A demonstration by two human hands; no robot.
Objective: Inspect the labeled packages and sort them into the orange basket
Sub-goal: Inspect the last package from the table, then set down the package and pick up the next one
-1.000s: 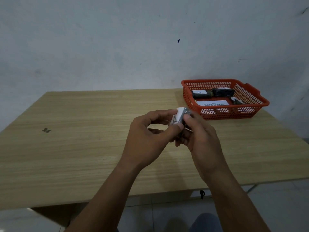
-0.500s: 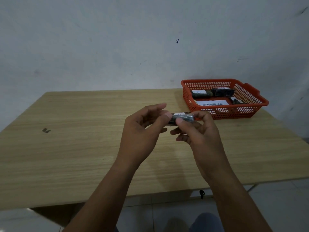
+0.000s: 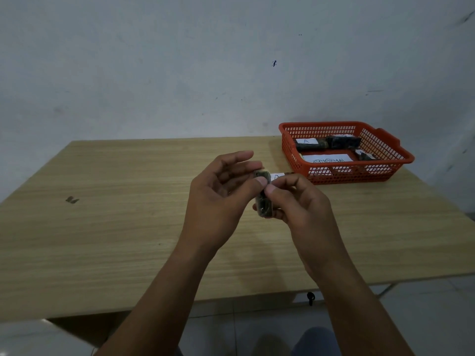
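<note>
I've got both hands up over the middle of the table (image 3: 108, 227), towards its near edge. Left hand (image 3: 218, 201) and right hand (image 3: 300, 209) are pinching the same small package (image 3: 264, 201) between them; it's lifted clear of the tabletop. L thumb and fingertips curl onto its upper end, the other L fingers fan out loosely above. R thumb and forefinger clamp it from the right side, the rest of the R fingers curl under and behind it. Package looks dark, wrapped in clear film, long axis running roughly away from me; contents too blurred to tell. A white label (image 3: 277, 176) with a letter "A" shows just past my fingertips at the pkg's far end; can't tell for sure how it's attached.

Orange basket (image 3: 385, 140) sits at the far right corner of the table, well apart from my hands. Inside: a dark pkg with a white "A" tag (image 3: 306, 141) along the far side, another dark bundle (image 3: 343, 141) touching it on the right, a white card reading "ABNORMAL" (image 3: 326, 158) flat on the bottom, and a small dark item (image 3: 365, 155) near the right wall.

A small dark mark (image 3: 72, 200) on the tabletop near the left edge. Grey wall (image 3: 180, 73) behind the table.
</note>
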